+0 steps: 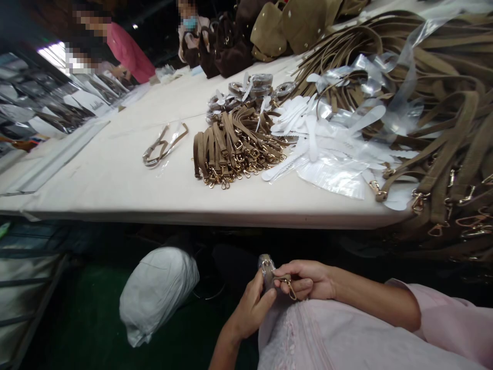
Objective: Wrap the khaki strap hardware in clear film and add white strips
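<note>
Below the table edge, close to my body, I hold a brown bag strap (269, 278) with a gold buckle and what looks like clear plastic around its upper part. My left hand (252, 303) is closed on the strap from the left. The fingers of my right hand (304, 280) pinch its end, where a gold snap hook (291, 290) hangs down. On the table ahead lies a pile of short brown straps (231, 149) with gold buckles and hooks. A single strap partly in clear plastic (164, 146) lies to its left.
White strips and plastic sleeves (327, 149) cover the table's right part, beside a heap of long brown straps (454, 123). Dark bags (231, 51) stand at the back. Two people are across the table, one in a pink top (129, 51). A white cloth-covered bundle (157, 293) is at lower left.
</note>
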Motion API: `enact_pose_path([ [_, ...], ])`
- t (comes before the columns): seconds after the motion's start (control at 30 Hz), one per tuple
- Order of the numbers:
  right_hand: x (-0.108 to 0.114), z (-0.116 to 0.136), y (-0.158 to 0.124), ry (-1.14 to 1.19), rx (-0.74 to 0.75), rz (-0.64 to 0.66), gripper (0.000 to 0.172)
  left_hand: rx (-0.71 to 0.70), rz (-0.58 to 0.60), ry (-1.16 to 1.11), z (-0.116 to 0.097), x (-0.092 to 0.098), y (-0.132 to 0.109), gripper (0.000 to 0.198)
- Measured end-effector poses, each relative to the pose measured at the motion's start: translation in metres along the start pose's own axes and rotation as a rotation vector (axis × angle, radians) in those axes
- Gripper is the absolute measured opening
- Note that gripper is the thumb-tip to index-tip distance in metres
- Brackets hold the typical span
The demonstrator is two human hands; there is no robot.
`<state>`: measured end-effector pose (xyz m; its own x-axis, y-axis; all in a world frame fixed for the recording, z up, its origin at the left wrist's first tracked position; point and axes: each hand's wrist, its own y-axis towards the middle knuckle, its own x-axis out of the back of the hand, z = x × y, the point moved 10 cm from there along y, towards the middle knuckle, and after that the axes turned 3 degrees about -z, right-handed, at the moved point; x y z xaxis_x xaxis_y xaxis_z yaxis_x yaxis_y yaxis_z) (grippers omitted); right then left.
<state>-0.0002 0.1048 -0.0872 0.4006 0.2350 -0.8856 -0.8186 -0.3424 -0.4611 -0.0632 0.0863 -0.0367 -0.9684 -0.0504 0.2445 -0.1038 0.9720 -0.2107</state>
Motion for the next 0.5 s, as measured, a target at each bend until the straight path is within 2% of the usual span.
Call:
enact_pose_path([
  [0.2, 0.012, -0.011, -0.001, 0.000, -0.151, -0.074, 0.056, 0.097, 0.001, 0.067, 0.021, -0.009, -0.002, 0.038],
  [0.3, 0.010, -0.005, -0.006, -0.046, -0.117, -0.046, 0.040, 0.122, -0.006, 0.057, 0.022, -0.013, -0.002, 0.040],
  [0.4, 0.006, 0.011, -0.015, -0.238, 0.065, -0.010, 0.024, 0.140, -0.018, 0.015, 0.020, -0.018, -0.002, 0.041],
  [0.5, 0.009, 0.018, -0.020, -0.502, 0.218, -0.046, 0.020, 0.161, -0.012, 0.000, 0.025, -0.028, -0.004, 0.047],
])
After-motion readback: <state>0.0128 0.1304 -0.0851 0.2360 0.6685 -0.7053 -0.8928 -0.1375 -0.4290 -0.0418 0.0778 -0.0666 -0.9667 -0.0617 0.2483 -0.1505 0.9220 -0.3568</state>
